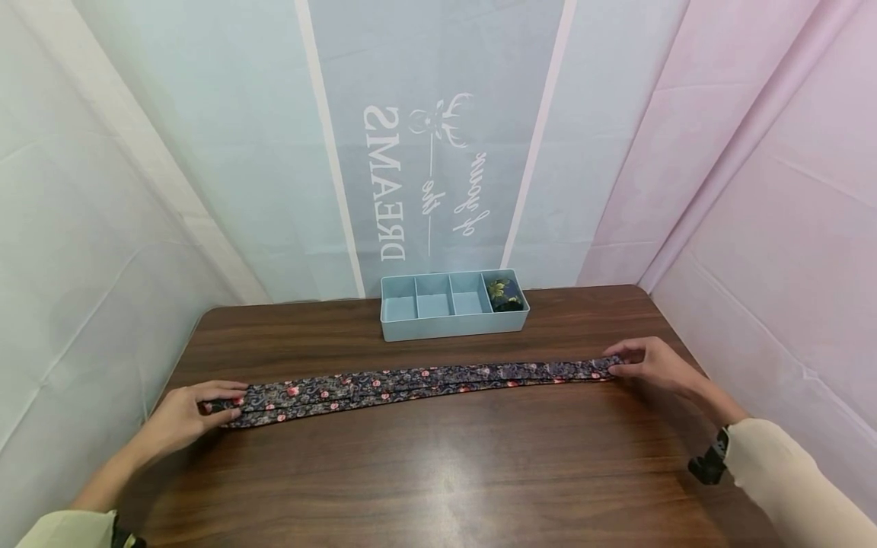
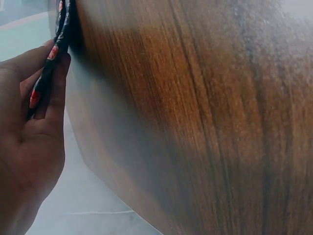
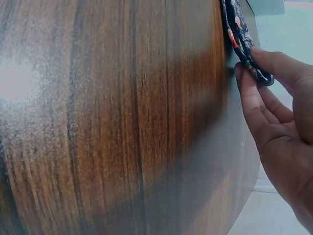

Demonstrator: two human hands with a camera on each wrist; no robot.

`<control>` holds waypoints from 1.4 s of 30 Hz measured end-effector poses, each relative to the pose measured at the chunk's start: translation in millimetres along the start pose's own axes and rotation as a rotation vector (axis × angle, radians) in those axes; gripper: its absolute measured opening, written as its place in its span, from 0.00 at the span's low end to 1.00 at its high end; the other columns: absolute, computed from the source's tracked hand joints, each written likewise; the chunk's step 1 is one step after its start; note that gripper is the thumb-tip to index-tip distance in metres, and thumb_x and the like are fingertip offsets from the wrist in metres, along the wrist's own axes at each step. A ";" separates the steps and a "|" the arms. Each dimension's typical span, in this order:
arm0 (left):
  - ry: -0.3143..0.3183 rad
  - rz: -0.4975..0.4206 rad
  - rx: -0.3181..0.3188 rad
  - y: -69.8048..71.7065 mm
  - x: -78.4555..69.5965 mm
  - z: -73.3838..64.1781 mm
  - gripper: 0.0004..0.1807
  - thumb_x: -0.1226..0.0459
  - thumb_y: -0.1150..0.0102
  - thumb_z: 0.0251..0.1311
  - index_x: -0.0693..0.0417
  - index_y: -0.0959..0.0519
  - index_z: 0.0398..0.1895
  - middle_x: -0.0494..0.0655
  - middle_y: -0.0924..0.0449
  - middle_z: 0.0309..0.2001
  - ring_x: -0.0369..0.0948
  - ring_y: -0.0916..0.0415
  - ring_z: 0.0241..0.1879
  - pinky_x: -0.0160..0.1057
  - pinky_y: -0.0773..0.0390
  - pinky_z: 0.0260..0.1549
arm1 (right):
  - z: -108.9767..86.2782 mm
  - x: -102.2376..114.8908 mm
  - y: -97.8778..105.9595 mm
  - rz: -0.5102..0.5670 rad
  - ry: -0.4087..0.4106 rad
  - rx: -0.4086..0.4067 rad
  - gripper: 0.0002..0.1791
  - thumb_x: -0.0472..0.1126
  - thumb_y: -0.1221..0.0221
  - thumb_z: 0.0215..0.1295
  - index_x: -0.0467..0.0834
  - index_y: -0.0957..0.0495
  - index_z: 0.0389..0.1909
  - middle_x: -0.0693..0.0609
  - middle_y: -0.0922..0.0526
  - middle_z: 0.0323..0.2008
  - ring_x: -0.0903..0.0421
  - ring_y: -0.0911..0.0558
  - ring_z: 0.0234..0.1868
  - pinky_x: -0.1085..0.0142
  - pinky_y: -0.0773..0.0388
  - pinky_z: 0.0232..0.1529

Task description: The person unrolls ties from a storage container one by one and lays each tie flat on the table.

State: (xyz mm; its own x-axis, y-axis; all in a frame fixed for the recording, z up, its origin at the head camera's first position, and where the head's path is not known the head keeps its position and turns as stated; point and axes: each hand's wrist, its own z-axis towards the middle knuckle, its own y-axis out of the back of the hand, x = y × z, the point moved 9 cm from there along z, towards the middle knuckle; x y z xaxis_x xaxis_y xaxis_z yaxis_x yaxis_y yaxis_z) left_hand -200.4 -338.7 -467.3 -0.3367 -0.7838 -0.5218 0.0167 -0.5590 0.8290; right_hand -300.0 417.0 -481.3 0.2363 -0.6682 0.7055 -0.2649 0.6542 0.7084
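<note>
A long dark necktie [image 1: 384, 388] with pink and red flowers stretches across the wooden table [image 1: 438, 464], doubled lengthwise and wider toward the left. My left hand [image 1: 181, 415] pinches its wide end between thumb and fingers. At the narrow end, my right hand [image 1: 654, 365] does the same. The left wrist view has the layered necktie [image 2: 54, 51] between thumb and fingers. In the right wrist view, the necktie's end [image 3: 264, 78] forms a folded loop just past the fingertips.
Behind the necktie stands a light blue box [image 1: 452, 327] with several compartments. Its rightmost compartment holds a rolled dark cloth [image 1: 505, 295] with yellow-green flowers. A printed curtain [image 1: 445, 46] hangs along the table's back edge, and pale cloth walls rise at both sides.
</note>
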 end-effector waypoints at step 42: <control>0.048 -0.060 -0.111 32.7 -10.8 46.8 0.12 0.61 0.25 0.64 0.51 0.08 0.49 0.58 0.11 0.52 0.11 0.26 0.44 0.25 0.23 0.30 | 23.0 13.4 60.2 0.047 -0.046 -0.064 0.19 0.35 0.29 0.69 0.32 0.15 0.57 0.42 0.09 0.39 0.57 0.11 0.33 0.65 0.14 0.31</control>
State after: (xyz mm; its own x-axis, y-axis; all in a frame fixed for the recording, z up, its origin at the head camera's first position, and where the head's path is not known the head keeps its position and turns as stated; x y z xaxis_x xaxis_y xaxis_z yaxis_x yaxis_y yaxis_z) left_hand -240.3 -335.8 -425.1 -0.2947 -0.7586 -0.5811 0.1027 -0.6297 0.7700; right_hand -334.3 439.2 -429.7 0.1809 -0.6507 0.7375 -0.2146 0.7057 0.6752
